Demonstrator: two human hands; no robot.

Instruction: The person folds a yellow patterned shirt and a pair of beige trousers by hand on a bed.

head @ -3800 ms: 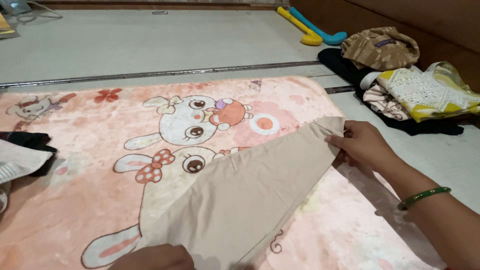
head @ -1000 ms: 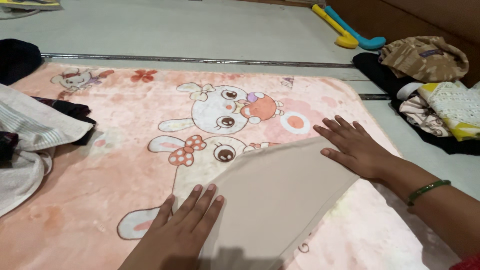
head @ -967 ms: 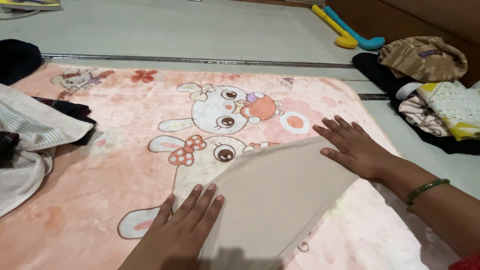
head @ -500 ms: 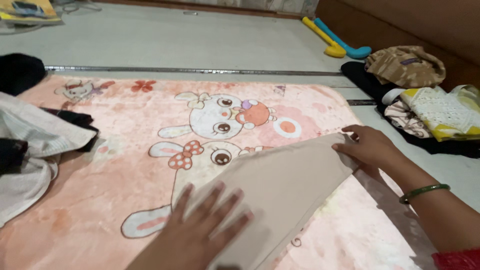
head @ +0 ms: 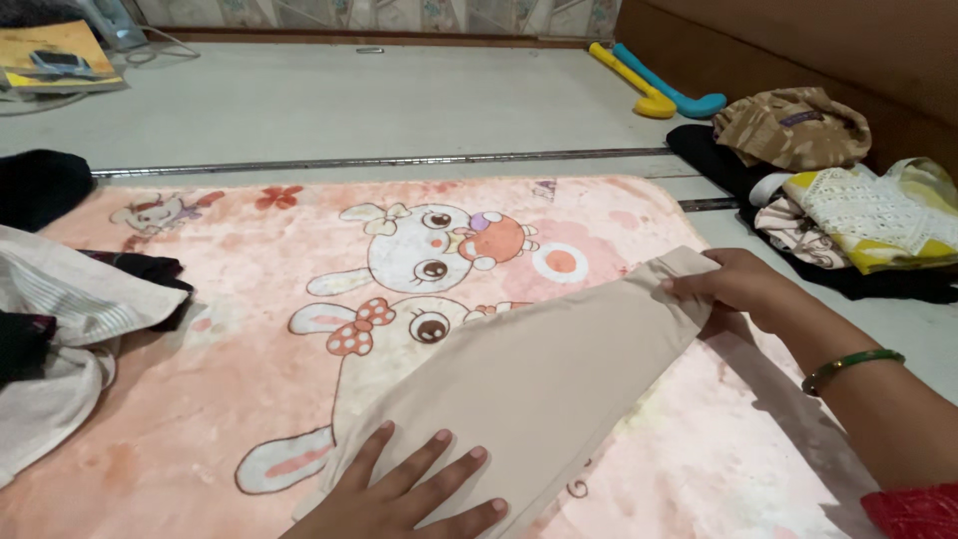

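A beige cloth point(head: 539, 374) lies folded in a long strip across a pink blanket point(head: 200, 379) printed with cartoon rabbits. My left hand point(head: 404, 499) rests flat on the near end of the cloth, fingers spread. My right hand point(head: 733, 284), with a green bangle point(head: 850, 367) on the wrist, pinches the far end of the cloth and lifts it slightly off the blanket.
A heap of white and dark clothes point(head: 55, 319) sits at the blanket's left edge. Folded garments point(head: 848, 200) are piled on the floor at right, beside a wooden wall. A yellow toy stick point(head: 631, 85) and a blue toy stick point(head: 671, 85) lie on the pale floor behind.
My left hand slid from the cloth's left edge onto its near end. My right hand went from pressing flat to gripping the far end and pulling the cloth longer.
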